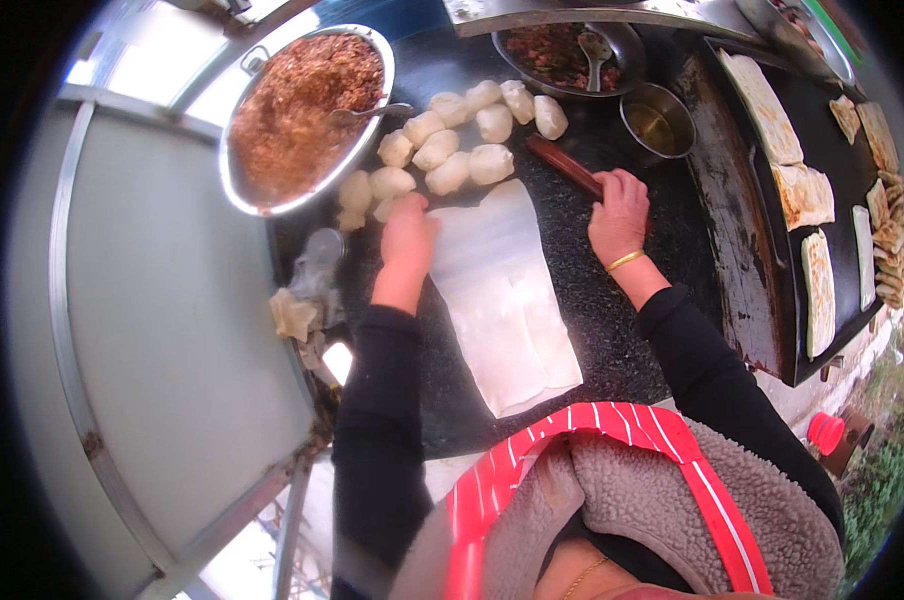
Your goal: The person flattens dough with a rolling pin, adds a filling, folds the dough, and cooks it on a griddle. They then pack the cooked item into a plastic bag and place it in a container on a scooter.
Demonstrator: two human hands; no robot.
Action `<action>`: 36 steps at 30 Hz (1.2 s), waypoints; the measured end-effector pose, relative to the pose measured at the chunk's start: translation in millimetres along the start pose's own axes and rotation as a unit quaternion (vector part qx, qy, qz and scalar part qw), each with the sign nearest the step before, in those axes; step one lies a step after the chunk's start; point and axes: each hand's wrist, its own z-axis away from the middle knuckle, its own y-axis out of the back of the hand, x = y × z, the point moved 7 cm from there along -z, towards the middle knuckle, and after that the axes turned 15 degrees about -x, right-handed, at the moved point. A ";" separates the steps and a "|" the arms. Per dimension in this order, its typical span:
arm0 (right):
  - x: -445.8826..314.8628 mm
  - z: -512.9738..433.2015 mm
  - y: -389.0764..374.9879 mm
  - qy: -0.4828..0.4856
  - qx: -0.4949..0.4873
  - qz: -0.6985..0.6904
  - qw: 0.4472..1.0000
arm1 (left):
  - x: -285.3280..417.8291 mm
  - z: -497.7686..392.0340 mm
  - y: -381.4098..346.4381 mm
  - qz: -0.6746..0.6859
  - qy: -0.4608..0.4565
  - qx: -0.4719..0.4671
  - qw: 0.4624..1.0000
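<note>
A long, thin sheet of white dough [508, 300] lies flat on the dark stone worktop [624, 337] before me. My left hand [407, 232] is at its far left corner, fingers curled on the dough's edge; the fingertips are partly hidden. In my right hand [620, 206] is a dark red-brown wooden rolling pin [564, 165], which points away to the left, off the sheet. Beyond the sheet sit several oiled dough pieces [437, 148], the nearest ones right by my left hand.
At the far left stands a large metal bowl of minced filling [302, 120] with a spoon. A second filling bowl [549, 56] and an oil pot [658, 124] stand at the back. On the right, a griddle [834, 262] carries several flatbreads [819, 292]. A panel [166, 262] borders the left.
</note>
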 end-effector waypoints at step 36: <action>-72.8 192.0 40.2 0.341 -0.252 -0.194 0.885 | 38.5 320.6 -88.0 -0.079 -0.112 0.056 0.989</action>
